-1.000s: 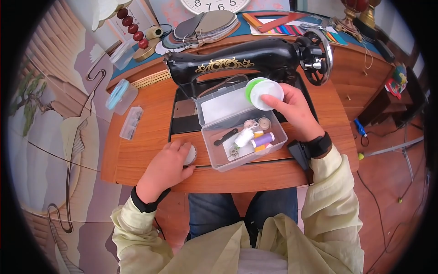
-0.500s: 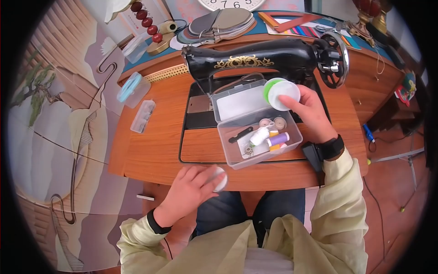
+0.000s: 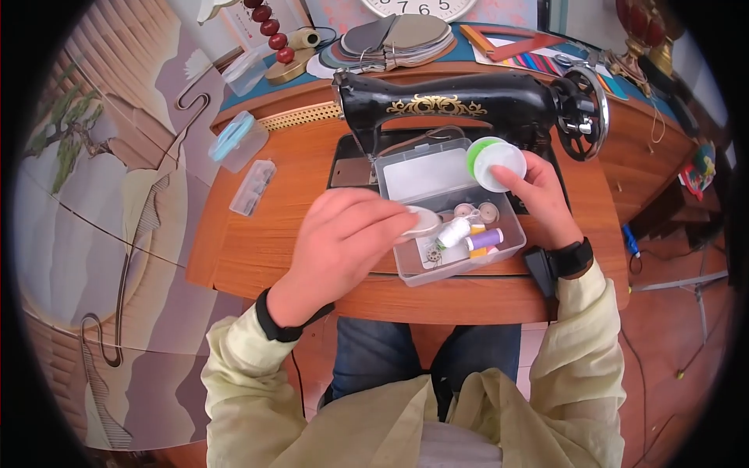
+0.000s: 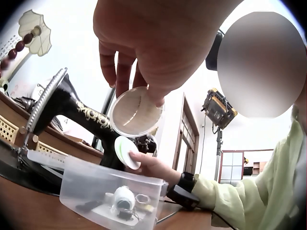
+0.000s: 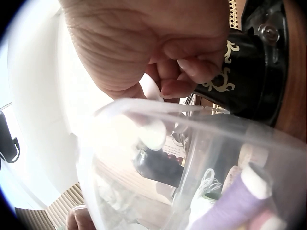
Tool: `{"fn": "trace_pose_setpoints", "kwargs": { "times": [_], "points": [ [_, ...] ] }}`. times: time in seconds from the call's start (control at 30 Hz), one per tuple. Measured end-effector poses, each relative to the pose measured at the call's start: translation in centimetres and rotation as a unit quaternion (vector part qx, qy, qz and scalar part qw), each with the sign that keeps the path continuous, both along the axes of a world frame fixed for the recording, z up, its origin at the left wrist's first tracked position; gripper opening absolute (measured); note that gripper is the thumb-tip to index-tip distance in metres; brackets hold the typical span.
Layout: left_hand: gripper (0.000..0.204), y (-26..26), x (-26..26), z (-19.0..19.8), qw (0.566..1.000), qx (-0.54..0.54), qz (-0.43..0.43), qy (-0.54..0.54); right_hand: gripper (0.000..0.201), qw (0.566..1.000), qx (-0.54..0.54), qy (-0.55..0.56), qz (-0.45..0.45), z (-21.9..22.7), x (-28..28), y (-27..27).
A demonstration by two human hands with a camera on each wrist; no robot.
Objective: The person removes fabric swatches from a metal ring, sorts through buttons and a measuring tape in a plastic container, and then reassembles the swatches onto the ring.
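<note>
My left hand (image 3: 340, 242) pinches a round, flat, whitish disc (image 3: 423, 223) by its edge, above the left side of an open clear box (image 3: 437, 272). In the left wrist view that disc (image 4: 136, 113) looks translucent with a rim. My right hand (image 3: 541, 200) holds a white disc (image 3: 500, 167) and a green one (image 3: 478, 156) together over the box's back right. Inside the box lie a white thread spool (image 3: 453, 232), a purple spool (image 3: 485, 239), two pale round pieces (image 3: 488, 212) and a small metal bobbin (image 3: 434, 254).
Behind the box stands a black sewing machine (image 3: 445, 101). To the left are a small clear case (image 3: 253, 187) and a blue-lidded box (image 3: 239, 141). Fabric swatches (image 3: 398, 39), a red triangle ruler (image 3: 521, 45) and a beaded lamp (image 3: 271, 28) stand farther back.
My left hand has lifted the whitish disc off the table and carried it up and right to the box. My right hand keeps its two discs in about the same place beside the box.
</note>
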State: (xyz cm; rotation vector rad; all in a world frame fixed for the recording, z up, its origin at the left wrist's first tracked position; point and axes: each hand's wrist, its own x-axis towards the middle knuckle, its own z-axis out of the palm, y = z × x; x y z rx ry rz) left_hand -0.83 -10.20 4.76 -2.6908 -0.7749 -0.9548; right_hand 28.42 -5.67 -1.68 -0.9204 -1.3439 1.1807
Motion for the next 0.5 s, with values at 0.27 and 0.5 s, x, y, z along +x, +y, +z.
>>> {"fn": "trace_pose_setpoints", "kwargs": {
  "times": [0.27, 0.5],
  "points": [
    [0.027, 2.4, 1.4, -1.8, 0.993, -0.108, -0.038, 0.036, 0.027, 1.000, 0.004, 0.022, 0.015, 0.1, -0.2, -0.2],
    [0.037, 4.9, 3.2, -0.9, 0.977, -0.205, -0.018, -0.055, 0.026, 0.998, 0.008, 0.029, 0.051, 1.0, -0.3, -1.1]
  ]
}}
